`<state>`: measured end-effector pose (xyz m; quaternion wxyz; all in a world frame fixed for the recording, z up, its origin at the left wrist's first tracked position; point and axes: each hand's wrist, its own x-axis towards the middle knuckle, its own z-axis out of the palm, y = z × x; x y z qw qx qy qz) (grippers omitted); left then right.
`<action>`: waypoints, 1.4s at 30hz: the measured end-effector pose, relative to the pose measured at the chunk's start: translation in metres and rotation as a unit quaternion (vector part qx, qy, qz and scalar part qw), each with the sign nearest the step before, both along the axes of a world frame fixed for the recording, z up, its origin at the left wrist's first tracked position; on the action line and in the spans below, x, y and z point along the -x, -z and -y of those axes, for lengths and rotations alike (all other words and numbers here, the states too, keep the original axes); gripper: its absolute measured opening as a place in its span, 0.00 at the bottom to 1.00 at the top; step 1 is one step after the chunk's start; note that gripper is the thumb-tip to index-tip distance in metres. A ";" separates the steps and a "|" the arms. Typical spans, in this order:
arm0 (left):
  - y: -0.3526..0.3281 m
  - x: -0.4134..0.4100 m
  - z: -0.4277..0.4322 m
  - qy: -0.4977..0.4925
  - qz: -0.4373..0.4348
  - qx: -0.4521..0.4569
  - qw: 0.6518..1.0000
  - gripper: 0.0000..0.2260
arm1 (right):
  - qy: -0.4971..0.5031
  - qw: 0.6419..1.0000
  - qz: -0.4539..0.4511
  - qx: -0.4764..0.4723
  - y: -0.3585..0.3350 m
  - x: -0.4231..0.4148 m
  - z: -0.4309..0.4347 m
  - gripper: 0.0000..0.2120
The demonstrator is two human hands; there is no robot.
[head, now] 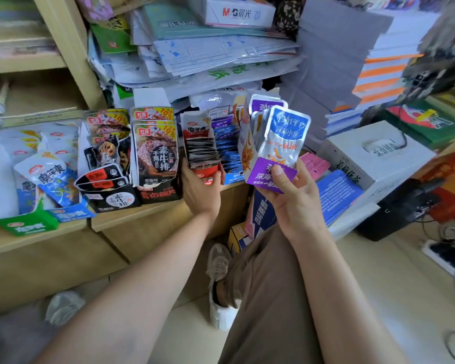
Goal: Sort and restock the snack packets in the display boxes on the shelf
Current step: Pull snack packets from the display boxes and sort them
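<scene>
The left hand (201, 191), just off frame centre toward 9 o'clock, curls its thumb and fingers round the lower end of a red display box (207, 175). This box stands on the front edge of the wooden shelf (147, 222) and holds a row of dark-edged snack packets (201, 151) on edge.

At 3 o'clock of that hand, the right hand (286, 198) holds a purple display box (269, 177) clear of the shelf, thumb pressed on its front flap and fingers behind. A blue-topped silver packet (284, 137) stands foremost in the box and rises toward 12 o'clock, with more packets behind it.

Between the two held boxes a blue display box (230, 153) of blue packets sits on the shelf. At 9 o'clock of the red box stand black boxes of steak-picture packets (155, 151), and farther that way a green box (26, 227) of white and blue packets.

Stacked papers (221, 53) fill the 12 o'clock area. A white carton (373, 156) lies at 3 o'clock, and a shoe (218, 271) rests on the floor at 6 o'clock.
</scene>
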<state>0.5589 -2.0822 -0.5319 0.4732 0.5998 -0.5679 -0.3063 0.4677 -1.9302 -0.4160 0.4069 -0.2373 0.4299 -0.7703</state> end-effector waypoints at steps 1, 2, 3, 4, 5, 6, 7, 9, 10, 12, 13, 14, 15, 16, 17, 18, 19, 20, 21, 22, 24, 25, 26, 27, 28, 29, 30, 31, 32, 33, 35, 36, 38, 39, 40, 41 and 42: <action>0.002 -0.001 -0.001 -0.008 0.005 0.010 1.000 0.38 | 0.000 1.000 0.000 0.001 0.000 0.000 0.000 0.20; 0.005 -0.002 -0.003 -0.014 0.007 0.019 1.000 0.36 | -0.001 1.000 -0.004 0.003 -0.001 -0.001 0.000 0.20; 0.008 -0.003 -0.007 -0.017 0.005 0.027 0.999 0.34 | -0.001 1.000 -0.009 0.007 -0.001 -0.001 0.000 0.20; 0.011 -0.005 -0.010 -0.018 0.004 0.033 0.999 0.32 | -0.001 1.000 -0.013 0.011 -0.001 -0.001 0.001 0.20; 0.014 -0.006 -0.013 -0.018 0.004 0.036 0.999 0.32 | 0.001 1.000 -0.014 0.012 -0.001 -0.001 0.001 0.20; 0.017 -0.006 -0.015 -0.018 0.005 0.034 0.999 0.32 | 0.002 1.000 -0.015 0.012 -0.002 -0.002 0.001 0.20; 0.018 -0.005 -0.015 -0.021 0.003 0.026 0.999 0.34 | 0.003 1.000 -0.015 0.014 -0.002 -0.002 0.001 0.20; 0.014 -0.002 -0.013 -0.024 -0.005 0.012 1.000 0.38 | 0.003 1.000 -0.013 0.021 -0.002 -0.002 0.000 0.20; 0.011 0.001 -0.011 -0.024 -0.009 0.011 1.000 0.39 | 0.003 1.000 -0.011 0.024 -0.002 -0.002 0.000 0.20; 0.004 0.004 -0.005 -0.021 -0.006 0.016 1.000 0.42 | 0.005 1.000 -0.006 0.028 -0.002 -0.002 0.000 0.19; 0.002 0.004 -0.002 -0.019 -0.001 0.019 1.000 0.42 | 0.007 1.000 -0.002 0.030 -0.001 -0.001 0.000 0.18; 0.000 0.003 0.000 -0.018 0.005 0.021 1.000 0.42 | 0.008 0.999 0.000 0.033 -0.001 0.000 0.000 0.18; 0.000 0.001 0.002 -0.020 0.012 0.022 0.999 0.42 | 0.010 0.999 0.000 0.035 0.000 0.001 0.001 0.18; 0.001 -0.001 0.002 -0.023 0.018 0.025 0.999 0.41 | 0.012 0.999 -0.001 0.036 0.000 0.001 0.001 0.19; 0.004 -0.003 0.001 -0.025 0.022 0.029 0.999 0.40 | 0.014 0.999 0.000 0.035 0.001 0.001 0.002 0.22; 0.007 -0.005 0.000 -0.026 0.022 0.032 0.999 0.38 | 0.016 0.999 0.000 0.034 0.001 0.001 0.002 0.24; 0.010 -0.006 -0.002 -0.024 0.020 0.035 0.999 0.36 | 0.017 0.999 -0.001 0.031 0.001 0.001 0.003 0.26; 0.013 -0.008 -0.004 -0.022 0.015 0.040 0.999 0.34 | 0.018 0.999 -0.003 0.028 0.001 0.000 0.003 0.27; 0.016 -0.009 -0.006 -0.019 0.008 0.049 0.999 0.32 | 0.018 1.000 -0.004 0.025 0.001 0.000 0.003 0.27; 0.019 -0.011 -0.007 -0.017 0.001 0.060 0.998 0.29 | 0.017 1.000 -0.003 0.022 0.001 0.000 0.003 0.26; 0.024 -0.016 -0.008 -0.015 -0.012 0.079 0.997 0.24 | 0.013 1.000 -0.005 0.018 0.002 0.000 0.003 0.26; 0.026 -0.019 -0.008 -0.017 -0.017 0.091 0.996 0.21 | 0.012 1.000 -0.007 0.016 0.003 0.000 0.003 0.26; 0.028 -0.021 -0.009 -0.022 -0.022 0.107 0.994 0.19 | 0.011 1.000 -0.007 0.015 0.002 -0.001 0.004 0.26; 0.031 -0.023 -0.010 -0.029 -0.026 0.122 0.992 0.17 | 0.011 1.000 -0.007 0.014 0.002 -0.001 0.004 0.26; 0.032 -0.023 -0.013 -0.034 -0.033 0.127 0.991 0.16 | 0.011 1.000 -0.006 0.014 0.001 -0.002 0.005 0.27; 0.032 -0.021 -0.017 -0.036 -0.042 0.119 0.991 0.17 | 0.012 1.000 -0.006 0.016 0.000 -0.002 0.005 0.28; 0.029 -0.018 -0.020 -0.030 -0.049 0.098 0.994 0.21 | 0.012 1.000 -0.007 0.018 -0.001 -0.003 0.006 0.28; 0.026 -0.014 -0.022 -0.023 -0.051 0.072 0.996 0.26 | 0.013 1.000 -0.007 0.020 -0.001 -0.003 0.006 0.29; 0.022 -0.009 -0.022 -0.020 -0.052 0.049 0.997 0.31 | 0.012 1.000 -0.007 0.021 -0.002 -0.004 0.006 0.29; 0.017 -0.004 -0.020 -0.021 -0.054 0.031 0.998 0.34 | 0.012 1.000 -0.005 0.023 -0.002 -0.004 0.006 0.29; 0.005 0.005 -0.011 -0.027 -0.061 0.008 0.998 0.39 | 0.009 1.000 -0.004 0.027 -0.001 -0.003 0.005 0.28; 0.001 0.009 -0.006 -0.031 -0.060 0.004 0.998 0.41 | 0.007 1.000 -0.003 0.028 0.000 -0.003 0.005 0.27; -0.003 0.014 0.002 -0.038 -0.048 0.011 0.998 0.44 | 0.006 1.000 0.001 0.030 0.003 -0.001 0.006 0.26; -0.002 0.014 0.005 -0.039 -0.039 0.019 0.998 0.44 | 0.005 1.000 0.003 0.030 0.003 0.000 0.006 0.26; 0.000 0.013 0.006 -0.039 -0.031 0.028 0.998 0.44 | 0.005 1.000 0.003 0.029 0.004 0.000 0.006 0.26; 0.002 0.011 0.008 -0.039 -0.022 0.034 0.998 0.43 | 0.004 1.000 0.001 0.028 0.004 0.001 0.007 0.25; 0.004 0.009 0.009 -0.040 -0.014 0.039 0.998 0.41 | 0.003 1.000 -0.001 0.027 0.004 0.001 0.007 0.24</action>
